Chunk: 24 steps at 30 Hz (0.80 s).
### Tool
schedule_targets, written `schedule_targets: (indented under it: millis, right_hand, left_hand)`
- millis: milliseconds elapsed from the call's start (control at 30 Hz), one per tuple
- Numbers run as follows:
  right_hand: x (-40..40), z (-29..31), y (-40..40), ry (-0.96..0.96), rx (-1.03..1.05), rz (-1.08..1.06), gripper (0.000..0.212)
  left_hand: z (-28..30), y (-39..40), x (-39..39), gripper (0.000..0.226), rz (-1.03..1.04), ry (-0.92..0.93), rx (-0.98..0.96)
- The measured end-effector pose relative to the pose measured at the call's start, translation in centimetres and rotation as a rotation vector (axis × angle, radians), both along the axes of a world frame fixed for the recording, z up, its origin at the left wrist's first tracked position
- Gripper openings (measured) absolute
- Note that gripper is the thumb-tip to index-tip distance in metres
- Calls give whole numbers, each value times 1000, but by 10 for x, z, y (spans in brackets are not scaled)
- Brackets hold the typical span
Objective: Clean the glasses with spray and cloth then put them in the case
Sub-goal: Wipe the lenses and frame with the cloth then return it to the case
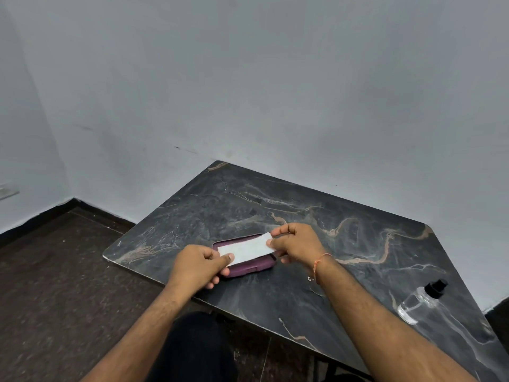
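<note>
Your two hands stretch a pale cloth (246,248) over a purple case (249,264) on a dark marbled table (275,205).

Just below the frame's centre, your left hand (196,264) pinches the cloth's lower-left end and your right hand (296,242) pinches its upper-right end. A clear spray bottle (421,301) with a black top lies at the lower right. The glasses are mostly hidden behind your right forearm; only a faint lens edge shows.
</note>
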State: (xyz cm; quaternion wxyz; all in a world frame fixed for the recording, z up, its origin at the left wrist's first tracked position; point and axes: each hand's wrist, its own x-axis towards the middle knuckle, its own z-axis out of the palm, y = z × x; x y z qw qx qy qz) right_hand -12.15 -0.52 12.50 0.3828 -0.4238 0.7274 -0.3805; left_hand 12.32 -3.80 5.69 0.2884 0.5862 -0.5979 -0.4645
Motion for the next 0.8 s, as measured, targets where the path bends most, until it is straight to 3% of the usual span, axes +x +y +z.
schedule_targets:
  millis: [167, 267, 533, 800]
  right_hand:
    - [6, -11, -3, 380, -3, 37, 24]
    - [12, -17, -1, 503, 12, 53, 23]
    - [16, -41, 6, 566, 10, 50, 22]
    - [14, -48, 8, 604, -15, 45, 47]
  left_hand:
    - [-1, 4, 0, 44, -5, -231, -111]
    - [-2, 7, -5, 35, 6, -297, -158]
    - [-9, 5, -9, 19, 59, -266, -128]
    - [-16, -1, -6, 41, 112, -70, -42]
